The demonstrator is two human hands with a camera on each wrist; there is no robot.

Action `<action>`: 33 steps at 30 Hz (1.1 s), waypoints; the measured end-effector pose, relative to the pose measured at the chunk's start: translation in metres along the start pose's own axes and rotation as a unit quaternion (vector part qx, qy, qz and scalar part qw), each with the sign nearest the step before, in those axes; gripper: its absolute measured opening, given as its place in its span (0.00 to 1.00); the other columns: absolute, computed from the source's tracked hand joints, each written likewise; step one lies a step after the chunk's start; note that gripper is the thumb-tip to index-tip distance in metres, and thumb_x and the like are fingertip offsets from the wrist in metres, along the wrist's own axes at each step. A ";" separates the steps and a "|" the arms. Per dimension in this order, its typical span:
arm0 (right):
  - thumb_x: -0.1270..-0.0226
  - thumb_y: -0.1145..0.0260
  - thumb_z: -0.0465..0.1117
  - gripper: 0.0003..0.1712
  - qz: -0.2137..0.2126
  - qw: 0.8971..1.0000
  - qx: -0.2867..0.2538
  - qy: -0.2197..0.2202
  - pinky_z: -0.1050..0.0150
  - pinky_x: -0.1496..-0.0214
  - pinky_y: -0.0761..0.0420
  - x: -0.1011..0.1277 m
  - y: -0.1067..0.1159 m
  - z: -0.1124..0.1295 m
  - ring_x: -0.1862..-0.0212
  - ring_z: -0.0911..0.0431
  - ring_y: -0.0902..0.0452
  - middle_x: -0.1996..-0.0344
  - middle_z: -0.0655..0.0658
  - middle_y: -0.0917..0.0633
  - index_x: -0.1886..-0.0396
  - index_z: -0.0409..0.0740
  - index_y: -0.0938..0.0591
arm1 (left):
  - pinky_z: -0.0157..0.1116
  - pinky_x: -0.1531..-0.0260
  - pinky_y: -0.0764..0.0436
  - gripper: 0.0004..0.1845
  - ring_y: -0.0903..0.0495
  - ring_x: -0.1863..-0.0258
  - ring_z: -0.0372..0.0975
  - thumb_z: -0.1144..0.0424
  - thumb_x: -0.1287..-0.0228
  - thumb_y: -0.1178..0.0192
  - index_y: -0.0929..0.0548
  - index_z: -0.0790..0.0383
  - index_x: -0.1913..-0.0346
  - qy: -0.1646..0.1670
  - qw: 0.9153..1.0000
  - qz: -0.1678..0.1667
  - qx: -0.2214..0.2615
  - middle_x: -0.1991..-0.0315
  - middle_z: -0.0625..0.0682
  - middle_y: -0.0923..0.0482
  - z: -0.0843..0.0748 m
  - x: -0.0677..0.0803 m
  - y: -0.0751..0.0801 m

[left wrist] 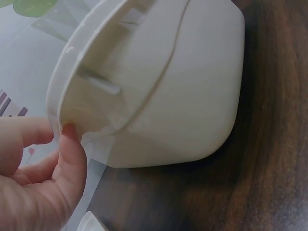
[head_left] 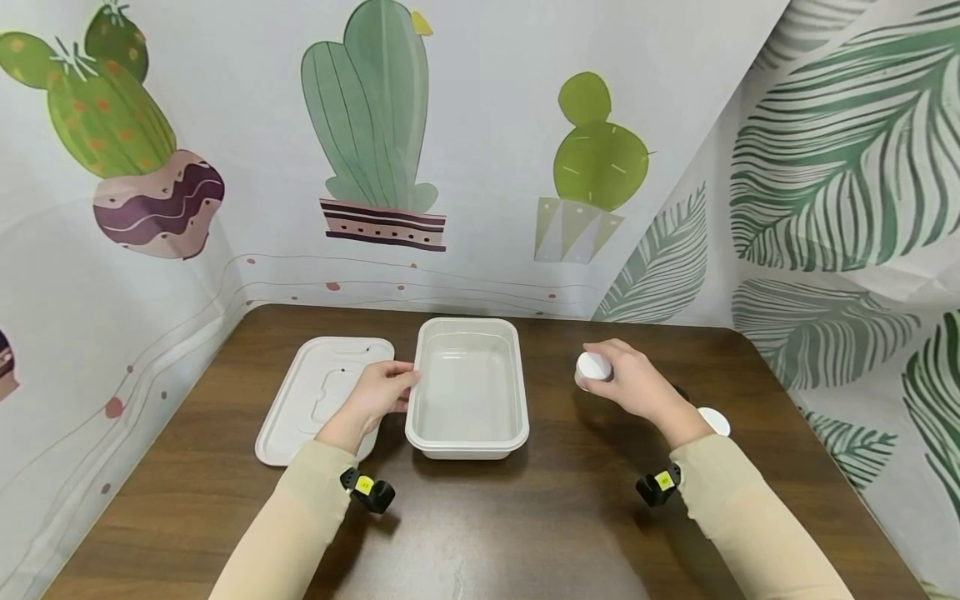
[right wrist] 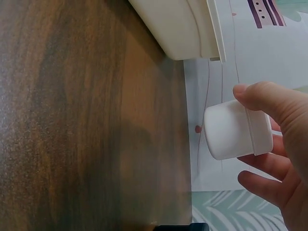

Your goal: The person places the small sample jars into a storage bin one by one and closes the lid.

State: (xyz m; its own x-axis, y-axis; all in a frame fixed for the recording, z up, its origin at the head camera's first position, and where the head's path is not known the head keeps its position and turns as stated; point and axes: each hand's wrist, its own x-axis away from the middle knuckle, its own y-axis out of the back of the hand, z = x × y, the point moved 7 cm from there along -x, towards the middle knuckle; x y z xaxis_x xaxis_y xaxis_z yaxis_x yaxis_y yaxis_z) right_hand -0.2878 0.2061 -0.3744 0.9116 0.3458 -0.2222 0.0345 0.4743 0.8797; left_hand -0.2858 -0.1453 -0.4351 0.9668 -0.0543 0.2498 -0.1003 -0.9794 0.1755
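A deep white rectangular plastic container (head_left: 468,392) sits upright on the brown table, its inside bare. My left hand (head_left: 377,390) pinches its left rim, and in the left wrist view the thumb and a finger (left wrist: 72,154) meet at that lip. To the right, my right hand (head_left: 632,379) grips a small white lidded jar (right wrist: 228,130) between thumb and fingers, around its lid end. The jar is held above the table, apart from the container. Left of the container lies a flat white lid (head_left: 322,400), partly covered by my left hand and wrist.
A white round object (head_left: 715,421) rests on the table at the right, partly hidden by my right forearm. Behind the table (head_left: 465,525) hangs a white cloth (head_left: 495,167) printed with cacti and leaves, meeting its back edge.
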 end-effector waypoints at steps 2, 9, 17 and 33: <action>0.46 0.28 0.46 0.34 -0.001 1.000 -0.001 0.001 0.48 0.50 0.21 0.000 0.001 0.001 0.49 0.44 0.23 0.48 0.36 0.22 0.42 0.35 0.25 | 0.33 0.69 0.17 0.21 0.19 0.68 0.38 0.64 0.32 0.46 0.29 0.74 0.41 0.001 1.000 0.001 0.000 0.52 0.65 0.23 0.000 0.000 0.000; 0.45 0.28 0.48 0.35 0.007 1.000 0.002 -0.001 0.49 0.48 0.22 -0.002 0.001 0.004 0.48 0.45 0.24 0.48 0.38 0.22 0.41 0.36 0.25 | 0.32 0.70 0.18 0.21 0.19 0.68 0.38 0.64 0.32 0.46 0.29 0.74 0.41 0.003 1.000 0.000 0.006 0.52 0.66 0.23 0.001 0.000 0.000; 0.45 0.28 0.48 0.35 0.015 1.000 -0.007 -0.009 0.48 0.48 0.22 -0.003 0.001 0.007 0.49 0.45 0.23 0.47 0.37 0.23 0.40 0.37 0.25 | 0.32 0.70 0.18 0.21 0.19 0.69 0.38 0.64 0.32 0.47 0.28 0.74 0.42 0.002 1.000 -0.001 0.002 0.53 0.64 0.23 0.000 0.001 -0.001; 0.45 0.29 0.49 0.34 0.014 1.000 -0.004 0.004 0.50 0.49 0.21 -0.011 -0.002 0.015 0.50 0.47 0.23 0.47 0.39 0.22 0.41 0.38 0.25 | 0.32 0.70 0.18 0.21 0.20 0.71 0.36 0.64 0.32 0.47 0.29 0.75 0.42 -0.002 1.000 0.003 0.004 0.56 0.61 0.22 0.000 0.001 -0.001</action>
State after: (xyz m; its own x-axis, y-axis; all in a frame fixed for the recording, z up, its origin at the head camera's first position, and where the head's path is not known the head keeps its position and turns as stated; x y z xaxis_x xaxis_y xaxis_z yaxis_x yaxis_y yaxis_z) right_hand -0.2920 0.1893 -0.3672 0.9085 0.3666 -0.2007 0.0050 0.4705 0.8824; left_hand -0.2846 -0.1446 -0.4347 0.9670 -0.0614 0.2472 -0.1045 -0.9807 0.1653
